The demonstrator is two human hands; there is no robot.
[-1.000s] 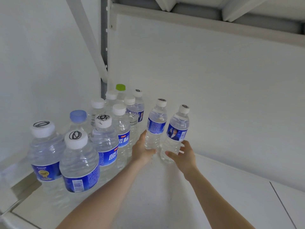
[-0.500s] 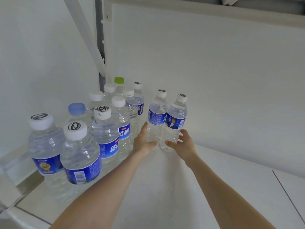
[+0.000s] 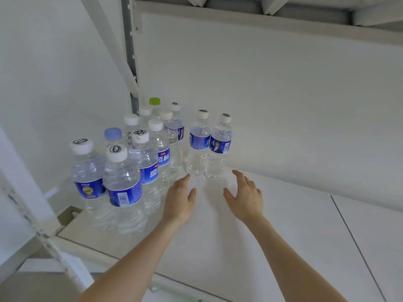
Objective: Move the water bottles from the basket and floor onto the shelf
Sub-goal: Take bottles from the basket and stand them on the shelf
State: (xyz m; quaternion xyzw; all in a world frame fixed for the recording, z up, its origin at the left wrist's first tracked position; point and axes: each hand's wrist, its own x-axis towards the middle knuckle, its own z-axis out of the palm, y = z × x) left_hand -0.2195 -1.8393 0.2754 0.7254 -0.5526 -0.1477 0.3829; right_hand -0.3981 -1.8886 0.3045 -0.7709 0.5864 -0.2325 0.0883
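Two bottles (image 3: 207, 144) upright on the shelf (image 3: 283, 214)

My left hand (image 3: 180, 198) and right hand (image 3: 245, 198) are spread, holding nothing, at 6 o'clock of them.

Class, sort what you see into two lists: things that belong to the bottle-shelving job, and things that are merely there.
Part of the job:
- two bottles just set down
- cluster of bottles at left
- shelf
- left hand, right hand, both open

Merely there:
- back panel
- metal upright

Head view, forward and down (close) onto white shelf (image 3: 283, 214).
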